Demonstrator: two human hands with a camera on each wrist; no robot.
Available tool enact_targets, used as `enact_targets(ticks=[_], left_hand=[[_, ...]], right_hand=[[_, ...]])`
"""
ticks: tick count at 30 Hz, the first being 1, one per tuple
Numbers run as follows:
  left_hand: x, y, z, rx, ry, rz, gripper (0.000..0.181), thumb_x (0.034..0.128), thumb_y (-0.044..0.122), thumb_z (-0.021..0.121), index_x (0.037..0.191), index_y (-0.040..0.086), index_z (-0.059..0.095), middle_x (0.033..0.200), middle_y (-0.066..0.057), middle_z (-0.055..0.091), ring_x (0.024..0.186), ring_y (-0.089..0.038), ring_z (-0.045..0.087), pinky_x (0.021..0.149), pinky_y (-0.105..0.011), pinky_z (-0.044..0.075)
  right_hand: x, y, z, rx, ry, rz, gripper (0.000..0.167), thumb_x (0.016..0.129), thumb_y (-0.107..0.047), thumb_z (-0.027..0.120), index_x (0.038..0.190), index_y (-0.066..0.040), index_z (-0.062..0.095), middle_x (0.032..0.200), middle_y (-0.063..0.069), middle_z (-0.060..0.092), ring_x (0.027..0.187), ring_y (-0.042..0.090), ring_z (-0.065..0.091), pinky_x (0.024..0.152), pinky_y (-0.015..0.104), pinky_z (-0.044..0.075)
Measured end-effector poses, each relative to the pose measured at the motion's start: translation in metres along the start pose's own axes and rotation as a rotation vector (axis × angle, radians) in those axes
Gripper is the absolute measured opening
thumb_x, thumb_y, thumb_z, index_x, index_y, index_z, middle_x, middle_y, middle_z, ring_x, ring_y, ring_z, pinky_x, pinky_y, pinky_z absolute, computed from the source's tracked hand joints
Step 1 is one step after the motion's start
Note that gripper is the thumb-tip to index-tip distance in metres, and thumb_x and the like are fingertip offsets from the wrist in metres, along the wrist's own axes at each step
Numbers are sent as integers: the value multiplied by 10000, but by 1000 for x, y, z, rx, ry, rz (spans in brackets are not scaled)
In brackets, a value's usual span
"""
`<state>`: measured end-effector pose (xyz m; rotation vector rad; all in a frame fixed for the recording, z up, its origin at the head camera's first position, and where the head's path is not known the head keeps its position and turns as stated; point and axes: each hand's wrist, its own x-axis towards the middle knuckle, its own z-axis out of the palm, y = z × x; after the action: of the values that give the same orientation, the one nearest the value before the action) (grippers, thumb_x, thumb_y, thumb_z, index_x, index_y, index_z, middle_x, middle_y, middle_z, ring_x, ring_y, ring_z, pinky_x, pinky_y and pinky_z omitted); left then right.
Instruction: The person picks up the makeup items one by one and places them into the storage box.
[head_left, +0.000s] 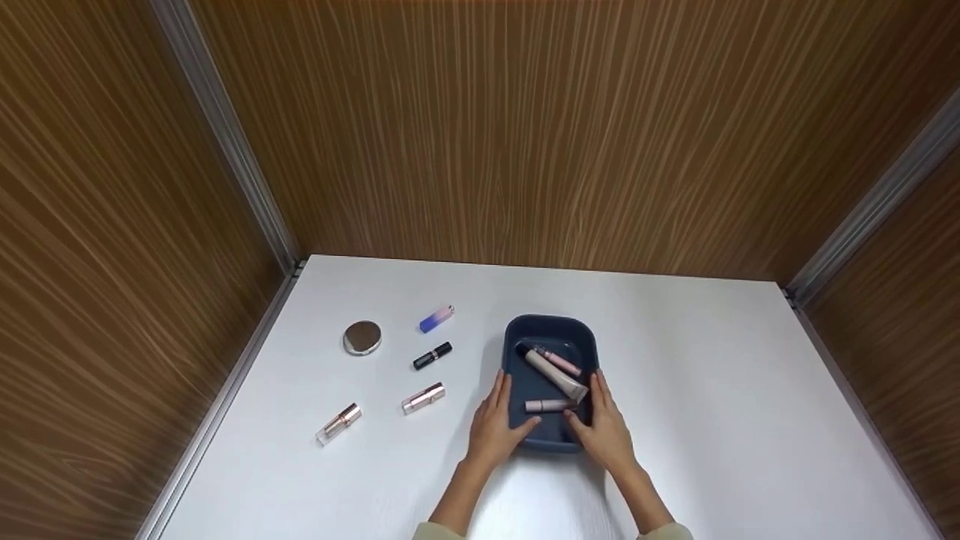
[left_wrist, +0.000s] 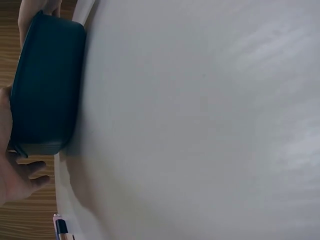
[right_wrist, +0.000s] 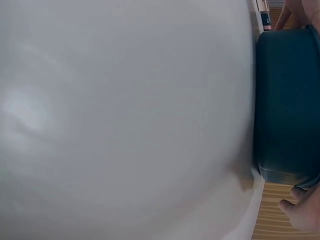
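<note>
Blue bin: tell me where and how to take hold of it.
Grip the blue bin by its two long walls, probably near mid-length: left hand from the left, right hand from the right. It stands upright, longer front to back, so these walls face each other across its narrower width. Its open top and the tubes lying inside suggest keeping it level.

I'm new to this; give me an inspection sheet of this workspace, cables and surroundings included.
Surface: white tabletop, showing soft reflections.
Job's things: dark blue tray holding a beige tube and two pinkish tubes.
Clutter: left of the tray, a round compact, blue-pink tube, black tube and two rose-gold-and-clear tubes.
Hands: left hand and right hand hold the tray's opposite sides.
Cables: nothing seen.
Surroundings: wood-grain panels with metal strips.
</note>
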<state>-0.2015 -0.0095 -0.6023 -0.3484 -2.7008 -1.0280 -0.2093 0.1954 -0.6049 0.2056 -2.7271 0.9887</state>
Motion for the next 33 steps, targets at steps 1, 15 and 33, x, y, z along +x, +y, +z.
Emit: enact_targets(ticks=[1,15,33], left_hand=[[0,0,-1,-7,16,3,827,809,470,644,1378,-50,344,1454,-161,276,1214,-320,411,947,-426,366],[5,-23,-23,-21,299,-33,431,767,130,718,1145,-38,595,1172,-148,574,1065,-316,531,904,-396,404],[-6,-80,-50,245,423,-211,452,632,-2,773,1053,-59,618,1100,-200,579,1034,-410,512,895,-464,392]], right_hand=[[0,0,0,-1,-1,-1,785,825,-278,657,1402,76,258,1467,205,212,1254,433,302,941,561,314],[2,0,-3,21,-23,9,782,840,-280,636,1415,62,232,1480,192,182,1281,419,262,961,553,293],[0,-2,0,61,-16,36,782,826,-241,645,1420,51,230,1489,170,174,1287,409,258,968,553,286]])
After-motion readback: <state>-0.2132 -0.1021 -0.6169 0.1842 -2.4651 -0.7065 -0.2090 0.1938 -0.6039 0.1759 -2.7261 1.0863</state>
